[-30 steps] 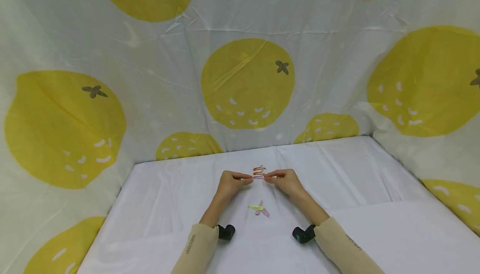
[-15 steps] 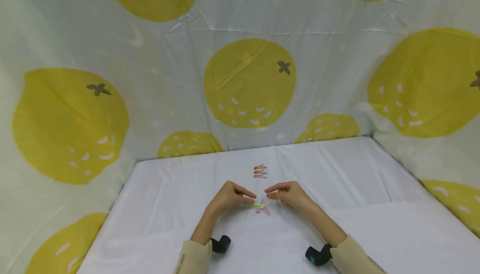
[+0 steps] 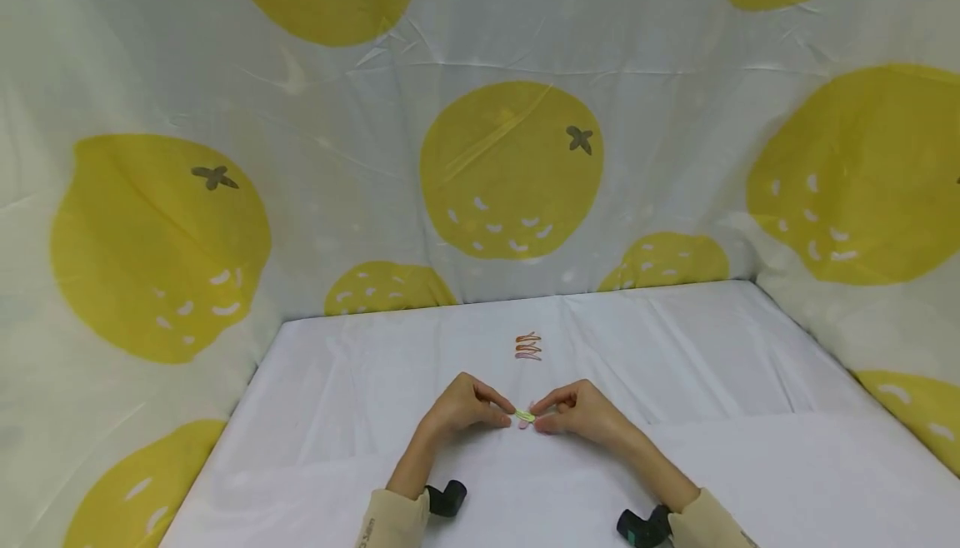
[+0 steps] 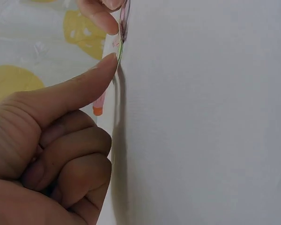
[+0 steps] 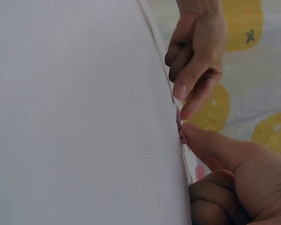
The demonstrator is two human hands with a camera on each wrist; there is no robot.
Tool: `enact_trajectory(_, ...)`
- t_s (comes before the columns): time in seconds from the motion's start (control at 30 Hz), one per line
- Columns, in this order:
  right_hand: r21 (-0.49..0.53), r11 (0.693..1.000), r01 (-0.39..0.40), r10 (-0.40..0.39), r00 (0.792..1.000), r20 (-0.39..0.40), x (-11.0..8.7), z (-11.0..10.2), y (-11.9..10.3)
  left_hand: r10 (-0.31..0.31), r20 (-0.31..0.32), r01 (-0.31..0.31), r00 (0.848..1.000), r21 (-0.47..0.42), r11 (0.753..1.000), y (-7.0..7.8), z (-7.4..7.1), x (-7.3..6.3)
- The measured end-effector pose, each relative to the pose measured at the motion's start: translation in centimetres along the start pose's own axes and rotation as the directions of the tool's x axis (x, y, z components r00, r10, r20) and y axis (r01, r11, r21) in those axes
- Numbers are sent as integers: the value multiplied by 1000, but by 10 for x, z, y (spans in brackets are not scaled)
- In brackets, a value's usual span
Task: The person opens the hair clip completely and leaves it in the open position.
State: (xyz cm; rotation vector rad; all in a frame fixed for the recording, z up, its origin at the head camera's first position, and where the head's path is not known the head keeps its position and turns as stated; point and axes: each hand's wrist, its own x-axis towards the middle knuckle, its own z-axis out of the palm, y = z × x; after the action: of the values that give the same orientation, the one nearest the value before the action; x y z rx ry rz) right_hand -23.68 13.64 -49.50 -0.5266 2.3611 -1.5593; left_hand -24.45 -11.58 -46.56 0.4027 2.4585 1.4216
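A green snap hair clip lies slantwise over pink hair clips near the middle of the white table. My left hand pinches its left end between thumb and forefinger; the left wrist view shows the thumb right at the thin green clip. From the other side, my right hand has thumb and forefinger at the right end, pinching it. The other fingers of my left hand are curled in. The pink clips are partly hidden by the green one and the fingertips.
Farther back, two orange hair clips and a pink hair clip lie in a short column, one behind another. The white-covered table meets a lemon-print curtain. Black wrist devices sit by both sleeves.
Both hands have left the pink clip at the column's near end and come back toward the person. They now meet at the green clip, which has turned slightly.
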Motion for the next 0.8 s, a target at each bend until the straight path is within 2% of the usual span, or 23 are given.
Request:
enact_trajectory(0.17, -1, 1000, 24, -24, 999, -31, -1, 2, -4, -24, -90, 23, 996, -19, 1000, 2, 3, -1)
enact_trajectory(0.33, 15, 1000, 18, -18, 999, -41, -1, 4, -5, -28, -129, 27, 991, -15, 1000, 2, 6, -1)
enact_trajectory(0.53, 9, 999, 35, -34, 998, -45, -1, 3, -4, -31, -144, 26, 989, -37, 999, 2, 9, 2)
enact_trajectory(0.8, 1, 1000, 26, -25, 998, -61, -1, 6, -5, -44, -130, 39, 991, -41, 998, 3, 8, 0)
